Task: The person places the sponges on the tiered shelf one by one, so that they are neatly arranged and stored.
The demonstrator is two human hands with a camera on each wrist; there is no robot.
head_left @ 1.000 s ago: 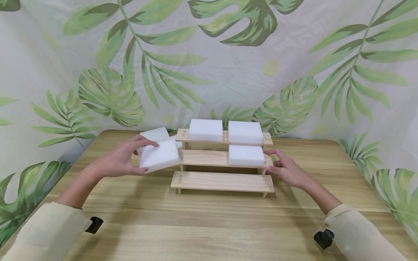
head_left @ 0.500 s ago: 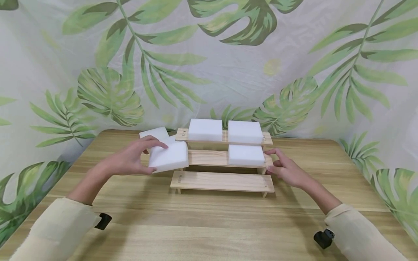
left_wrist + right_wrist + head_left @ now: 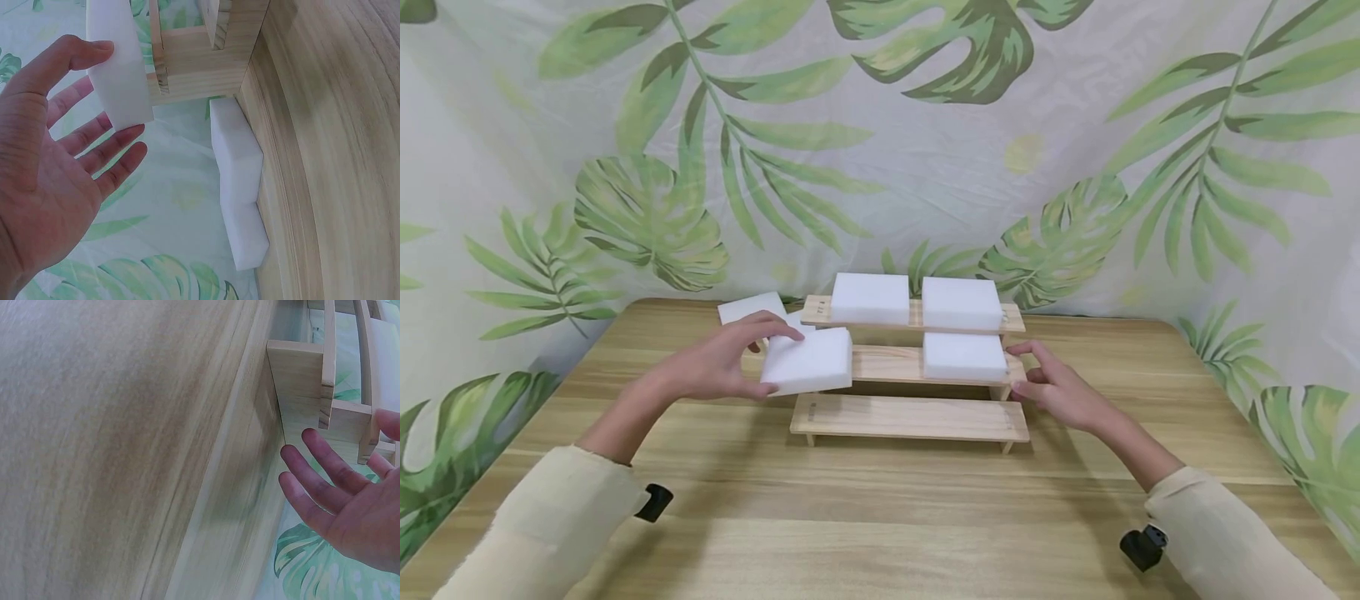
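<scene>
My left hand [image 3: 722, 358] pinches a white foam block [image 3: 807, 360] between thumb and fingers, over the left end of the middle step of a wooden three-step stand [image 3: 910, 417]. In the left wrist view the thumb presses one face of the block [image 3: 119, 69]. My right hand [image 3: 1060, 387] grips the right end of the middle step, thumb on its edge in the right wrist view, the other fingers [image 3: 325, 481] spread. Two foam blocks [image 3: 870, 297] sit on the top step and one more foam block [image 3: 965, 357] on the right of the middle step.
Further foam blocks [image 3: 752, 307] lie on the table [image 3: 880, 533] behind my left hand, left of the stand. A leaf-printed cloth [image 3: 925, 167] hangs behind the table. Both sleeves carry a small black device [image 3: 1142, 548].
My left hand has moved right with its foam block, from beside the stand to over the middle step's left end. The right hand stays in place at the stand.
</scene>
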